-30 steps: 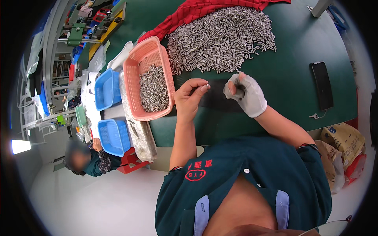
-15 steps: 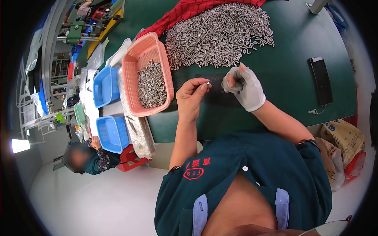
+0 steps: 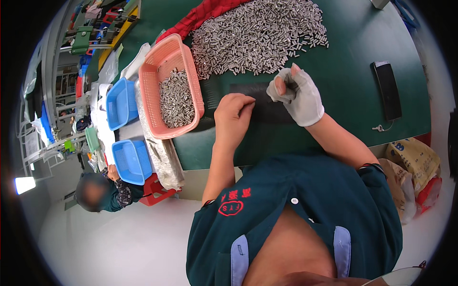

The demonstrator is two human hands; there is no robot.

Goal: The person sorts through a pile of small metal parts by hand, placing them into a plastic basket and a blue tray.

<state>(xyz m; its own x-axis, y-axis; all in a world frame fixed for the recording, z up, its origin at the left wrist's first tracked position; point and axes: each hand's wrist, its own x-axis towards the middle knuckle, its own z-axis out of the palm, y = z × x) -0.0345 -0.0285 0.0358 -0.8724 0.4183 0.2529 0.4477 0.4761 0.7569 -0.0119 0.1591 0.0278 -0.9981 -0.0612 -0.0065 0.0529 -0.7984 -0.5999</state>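
Note:
My left hand is bare and closed in a pinch over the dark mat; what the fingertips hold, if anything, is hidden from view. Facing it, my right hand wears a white glove that leaves some fingertips bare. Its fingers are curled in, and whatever lies inside them cannot be made out. Beyond both hands spreads a large heap of small metal cylinders. To the left, a pink basket holds more loose metal cylinders of the same look.
Two blue baskets stand left of the pink one. A red checked cloth borders the heap. On the green table lies a black phone-like case with a key. Another person sits at the left; bags are at the right.
My left hand has turned so its back shows, and the small metal cylinder seen in its pinch is now hidden. My right hand stays curled. The whole view has shifted slightly.

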